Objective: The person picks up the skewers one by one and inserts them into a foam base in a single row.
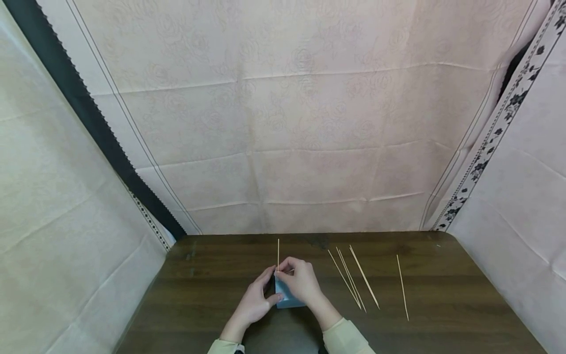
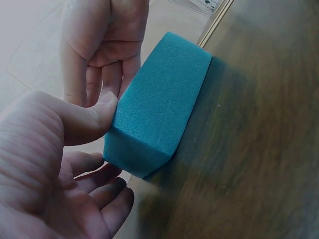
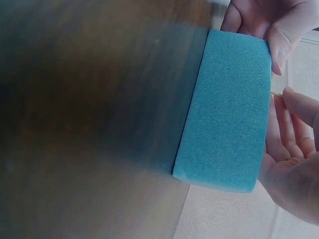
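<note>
The blue block (image 1: pixel 289 299) is resting on the desk (image 1: pixel 199 295), somewhat toward nine o'clock of the desk's middle. An upright stick (image 1: pixel 278 253) is rising at its far corner, between eleven and twelve o'clock; whether that stick is sitting in the block cannot be told, as fingers are covering its foot.

The left hand (image 1: pixel 255 300) is lying at nine o'clock of the block, its grip clamped on it, the thumb bearing on one side and fingertips touching another; the lower fingers are curling loosely. The right hand (image 1: pixel 304 281) is working at one o'clock, its grip brought together on a thin stick (image 3: pixel 277 93), which is pointing toward the block's edge. Much of that stick is staying hidden.

The block is showing a fine-grained, foam-like surface, flat faces and an elongated, straight-edged form with one bevelled end. A group of loose sticks (image 1: pixel 344 279), slender, straight and pale like wood, is lying between two and three o'clock of the block; a lone stick (image 1: pixel 402 287) is lying farther off at three. The desk is showing dark brown wood grain. At twelve o'clock a creased pale cloth (image 1: pixel 309 123) is hanging, bearing a faint rose pattern.
</note>
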### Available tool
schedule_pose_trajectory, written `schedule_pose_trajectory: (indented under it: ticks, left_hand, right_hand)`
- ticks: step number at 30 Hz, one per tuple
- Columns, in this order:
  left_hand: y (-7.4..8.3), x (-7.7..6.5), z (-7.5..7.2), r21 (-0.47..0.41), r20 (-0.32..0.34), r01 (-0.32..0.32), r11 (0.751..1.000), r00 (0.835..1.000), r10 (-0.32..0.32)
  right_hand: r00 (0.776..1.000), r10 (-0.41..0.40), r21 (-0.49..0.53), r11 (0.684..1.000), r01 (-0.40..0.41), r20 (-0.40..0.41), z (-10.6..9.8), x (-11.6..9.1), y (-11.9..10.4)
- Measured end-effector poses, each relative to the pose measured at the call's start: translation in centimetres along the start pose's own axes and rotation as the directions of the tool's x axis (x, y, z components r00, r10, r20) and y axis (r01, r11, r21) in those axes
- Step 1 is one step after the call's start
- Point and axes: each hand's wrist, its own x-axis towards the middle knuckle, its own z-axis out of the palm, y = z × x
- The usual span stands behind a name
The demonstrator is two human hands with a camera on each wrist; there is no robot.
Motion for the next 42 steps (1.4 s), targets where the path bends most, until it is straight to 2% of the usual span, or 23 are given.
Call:
schedule_pose_trajectory:
  ticks: [8,19,42]
  left_hand:
    - [0.22,-0.09,-0.02,-0.002,0.002,0.004,1.000,1.000,-0.004]
    - [0.25,-0.10,-0.02,0.009,-0.007,-0.023,1.000,1.000,0.023]
    - [-0.11,0.06,0.01,-0.015,0.003,-0.004,1.000,1.000,0.004]
  right_hand:
    - [1.000,-0.004,-0.002,1.000,0.004,0.014,0.00,0.02,0.12]
    - [1.000,-0.005,-0.011,1.000,0.005,0.019,0.12,0.08,0.13]
    - [1.000,0.002,-0.005,1.000,-0.002,0.019,0.06,0.09,0.38]
